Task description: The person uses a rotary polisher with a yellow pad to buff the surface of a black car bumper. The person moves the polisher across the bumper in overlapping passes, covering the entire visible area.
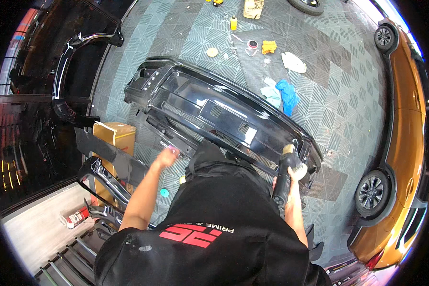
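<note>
A glossy black car bumper (pixel 240 102) lies across the floor in front of me, its open lower side with mesh grilles facing my legs. My right hand (pixel 295 172), at the bumper's right end, is closed round a black hand-held polisher (pixel 282 183). The tool stands nearly lengthwise, with a tan part at its far end and a pale round part beside my fingers. Beside the bumper's near left edge, my left hand (pixel 168 156) is curled closed. What it holds, if anything, cannot be made out.
Blue cloth (pixel 287 95), white cloth (pixel 294 62) and orange cloth (pixel 269 46) lie beyond the bumper, near a yellow bottle (pixel 233 23). An orange car (pixel 405 128) stands at right. Left are a cardboard box (pixel 117 136), a fire extinguisher (pixel 76 218) and another black bumper (pixel 62 71).
</note>
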The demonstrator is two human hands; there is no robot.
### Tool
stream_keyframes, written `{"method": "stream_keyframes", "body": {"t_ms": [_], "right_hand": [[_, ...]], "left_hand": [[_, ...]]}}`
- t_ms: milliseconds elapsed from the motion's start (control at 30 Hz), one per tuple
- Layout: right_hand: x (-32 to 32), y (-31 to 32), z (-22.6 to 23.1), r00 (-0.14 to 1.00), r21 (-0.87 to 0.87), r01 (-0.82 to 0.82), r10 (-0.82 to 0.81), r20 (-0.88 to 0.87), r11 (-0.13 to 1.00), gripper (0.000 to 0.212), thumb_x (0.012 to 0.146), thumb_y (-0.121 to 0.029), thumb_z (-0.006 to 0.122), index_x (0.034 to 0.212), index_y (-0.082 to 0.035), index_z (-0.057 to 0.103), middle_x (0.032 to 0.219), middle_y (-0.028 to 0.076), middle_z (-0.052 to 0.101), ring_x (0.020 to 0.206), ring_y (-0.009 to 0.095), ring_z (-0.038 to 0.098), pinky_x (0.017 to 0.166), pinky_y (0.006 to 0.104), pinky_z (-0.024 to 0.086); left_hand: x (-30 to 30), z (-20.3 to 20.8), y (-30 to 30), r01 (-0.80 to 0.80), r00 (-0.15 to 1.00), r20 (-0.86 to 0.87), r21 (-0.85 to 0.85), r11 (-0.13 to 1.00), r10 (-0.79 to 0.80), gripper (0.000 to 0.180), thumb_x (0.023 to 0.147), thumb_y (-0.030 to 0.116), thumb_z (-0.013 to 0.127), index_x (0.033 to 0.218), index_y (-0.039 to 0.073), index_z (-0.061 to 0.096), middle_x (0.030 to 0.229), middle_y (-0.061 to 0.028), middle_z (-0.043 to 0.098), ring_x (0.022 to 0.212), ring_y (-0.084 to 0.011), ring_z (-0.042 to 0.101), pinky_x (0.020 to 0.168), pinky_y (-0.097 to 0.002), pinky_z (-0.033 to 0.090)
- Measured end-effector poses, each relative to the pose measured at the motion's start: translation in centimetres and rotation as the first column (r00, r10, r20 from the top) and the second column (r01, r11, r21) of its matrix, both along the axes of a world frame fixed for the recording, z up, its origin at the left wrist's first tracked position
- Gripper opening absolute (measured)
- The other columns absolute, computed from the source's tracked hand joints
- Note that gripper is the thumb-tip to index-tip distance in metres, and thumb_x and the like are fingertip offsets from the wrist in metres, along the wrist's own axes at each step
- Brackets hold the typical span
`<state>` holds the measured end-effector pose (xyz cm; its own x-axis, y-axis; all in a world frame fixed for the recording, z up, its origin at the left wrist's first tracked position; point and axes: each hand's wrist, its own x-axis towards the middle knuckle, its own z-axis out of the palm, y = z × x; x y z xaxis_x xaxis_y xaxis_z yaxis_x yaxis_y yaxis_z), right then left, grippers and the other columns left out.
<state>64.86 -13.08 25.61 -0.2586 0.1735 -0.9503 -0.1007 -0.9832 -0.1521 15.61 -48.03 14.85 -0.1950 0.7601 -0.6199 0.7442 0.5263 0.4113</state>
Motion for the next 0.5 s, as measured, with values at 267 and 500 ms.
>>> {"method": "stream_keyframes", "body": {"t_ms": [267,500], "right_hand": [[-4.9,3.3,4.6,0.938,0.334,-0.342,0.339,0.068,0.878,0.055,0.098,-0.055,0.072,0.112,-0.004,0.058,0.078,0.017,0.073,0.057,0.026,0.073,0.051,0.0353,0.061],[-13.7,3.4,9.0,0.776,0.538,-0.465,0.617,-0.134,0.703,0.049,0.101,-0.041,0.074,0.129,-0.003,0.059,0.087,0.009,0.07,0.068,0.018,0.07,0.063,0.0334,0.062]], "left_hand": [[3.0,11.8,23.0,-0.85,0.415,0.68,0.053,0.524,0.605,0.04,0.108,0.035,0.061,0.137,0.007,0.067,0.124,-0.009,0.075,0.111,-0.0167,0.071,0.096,-0.0331,0.054],[13.3,15.2,32.3,-0.851,-0.127,0.884,-0.331,0.409,0.45,0.061,0.103,0.047,0.069,0.147,0.009,0.05,0.135,-0.0106,0.065,0.12,-0.0231,0.067,0.103,-0.0441,0.054]]}}
